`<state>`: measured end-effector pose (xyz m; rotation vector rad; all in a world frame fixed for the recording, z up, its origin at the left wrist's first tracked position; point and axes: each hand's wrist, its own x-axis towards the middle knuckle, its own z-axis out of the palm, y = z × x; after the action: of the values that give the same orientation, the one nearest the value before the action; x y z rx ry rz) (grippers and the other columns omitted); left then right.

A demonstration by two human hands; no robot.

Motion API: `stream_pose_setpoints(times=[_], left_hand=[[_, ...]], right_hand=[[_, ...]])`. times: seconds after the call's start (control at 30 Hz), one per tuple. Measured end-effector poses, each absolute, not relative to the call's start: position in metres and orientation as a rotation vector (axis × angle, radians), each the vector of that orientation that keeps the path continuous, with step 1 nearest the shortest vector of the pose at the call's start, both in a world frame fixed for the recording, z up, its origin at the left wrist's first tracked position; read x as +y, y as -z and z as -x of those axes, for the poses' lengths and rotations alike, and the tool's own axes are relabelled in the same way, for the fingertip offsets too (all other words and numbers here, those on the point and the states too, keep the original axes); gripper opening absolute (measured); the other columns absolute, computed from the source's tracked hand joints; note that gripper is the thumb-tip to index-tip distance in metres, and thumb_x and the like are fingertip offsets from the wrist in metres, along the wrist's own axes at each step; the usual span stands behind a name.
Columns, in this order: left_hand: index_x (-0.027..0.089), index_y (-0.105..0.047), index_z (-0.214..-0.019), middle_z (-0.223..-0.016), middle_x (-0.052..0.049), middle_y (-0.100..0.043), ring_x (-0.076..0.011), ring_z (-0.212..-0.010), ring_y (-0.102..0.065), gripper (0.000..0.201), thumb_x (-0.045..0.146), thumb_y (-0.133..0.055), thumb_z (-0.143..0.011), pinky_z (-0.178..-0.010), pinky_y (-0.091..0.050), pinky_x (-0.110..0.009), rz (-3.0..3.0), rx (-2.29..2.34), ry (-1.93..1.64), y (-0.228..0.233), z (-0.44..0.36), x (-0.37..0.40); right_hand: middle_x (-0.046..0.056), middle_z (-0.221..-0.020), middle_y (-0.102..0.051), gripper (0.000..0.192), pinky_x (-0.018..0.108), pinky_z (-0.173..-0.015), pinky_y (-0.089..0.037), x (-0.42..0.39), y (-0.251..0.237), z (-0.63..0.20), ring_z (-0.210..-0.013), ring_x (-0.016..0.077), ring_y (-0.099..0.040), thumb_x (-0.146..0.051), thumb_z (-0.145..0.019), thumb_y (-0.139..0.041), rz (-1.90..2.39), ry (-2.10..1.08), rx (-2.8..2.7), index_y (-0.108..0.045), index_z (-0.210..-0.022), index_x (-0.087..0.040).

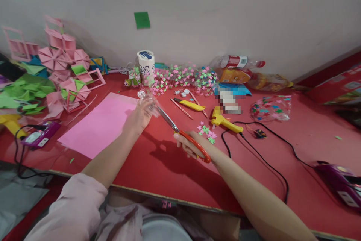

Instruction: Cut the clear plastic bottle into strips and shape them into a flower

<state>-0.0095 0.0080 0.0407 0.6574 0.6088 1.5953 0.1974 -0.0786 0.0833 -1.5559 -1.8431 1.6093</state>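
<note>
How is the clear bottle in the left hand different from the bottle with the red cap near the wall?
The clear bottle is held above the table in the left hand, with scissors from the right hand at it; the bottle with the red cap lies on its side by the wall, untouched. The held one shows no label; the other has a red label. Both are see-through.

Bright overhead light — soft shadows, warped edges.
</note>
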Motion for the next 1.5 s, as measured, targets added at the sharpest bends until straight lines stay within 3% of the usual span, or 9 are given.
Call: stream_pose_setpoints(times=[0.2, 0.5, 1.07, 1.33, 1.5], left_hand=[[0.018, -0.059, -0.085, -0.073, 0.002, -0.064, -0.0089, -0.059, -0.06, 0.024, 0.018, -0.071, -0.064, -0.052, -0.048, -0.021, -0.675, 0.629, -1.578, -0.0424, 0.0071, 0.0049], [0.019, -0.058, -0.085, -0.074, 0.004, -0.063, -0.0069, -0.065, -0.061, 0.027, 0.014, -0.071, -0.062, -0.063, -0.05, -0.02, -0.662, 0.66, -1.603, -0.0414, 0.0085, 0.0063], [0.021, -0.057, -0.089, -0.071, 0.007, -0.061, -0.006, -0.054, -0.053, 0.037, 0.016, -0.072, -0.056, -0.052, -0.042, -0.021, -0.756, 0.77, -1.581, -0.0465, 0.0036, 0.0024], [0.024, -0.06, -0.096, -0.075, 0.007, -0.064, -0.0059, -0.056, -0.055, 0.042, 0.014, -0.071, -0.057, -0.055, -0.042, -0.02, -0.764, 0.743, -1.612, -0.047, 0.0036, 0.0018], [0.025, -0.059, -0.09, -0.076, 0.007, -0.063, -0.006, -0.058, -0.055, 0.034, 0.014, -0.071, -0.059, -0.055, -0.042, -0.021, -0.758, 0.754, -1.604, -0.0445, 0.0061, 0.0039]], right_hand=[[-0.009, -0.035, -0.04, 0.055, 0.022, -0.043, -0.039, -0.0782, -0.085, -0.1958, -0.031, 0.0073, -0.042, -0.072, -0.081, -0.053, 1.59, -1.618, -1.837, -0.05, -0.066, -0.02], [-0.008, -0.034, -0.04, 0.057, 0.021, -0.037, -0.036, -0.0804, -0.0865, -0.1939, -0.028, 0.0074, -0.04, -0.073, -0.082, -0.051, 1.616, -1.573, -1.81, -0.046, -0.061, -0.021], [-0.008, -0.039, -0.043, 0.047, 0.019, -0.038, -0.035, -0.0813, -0.0859, -0.1919, -0.032, 0.0069, -0.043, -0.062, -0.087, -0.051, 1.672, -1.552, -1.801, -0.049, -0.067, -0.02], [-0.009, -0.034, -0.037, 0.055, 0.02, -0.035, -0.034, -0.0819, -0.0806, -0.1905, -0.026, 0.0069, -0.038, -0.072, -0.081, -0.054, 1.706, -1.535, -1.746, -0.044, -0.062, -0.021], [-0.009, -0.033, -0.036, 0.056, 0.021, -0.035, -0.034, -0.0823, -0.0834, -0.1904, -0.026, 0.007, -0.038, -0.074, -0.079, -0.055, 1.687, -1.535, -1.748, -0.045, -0.06, -0.021]])
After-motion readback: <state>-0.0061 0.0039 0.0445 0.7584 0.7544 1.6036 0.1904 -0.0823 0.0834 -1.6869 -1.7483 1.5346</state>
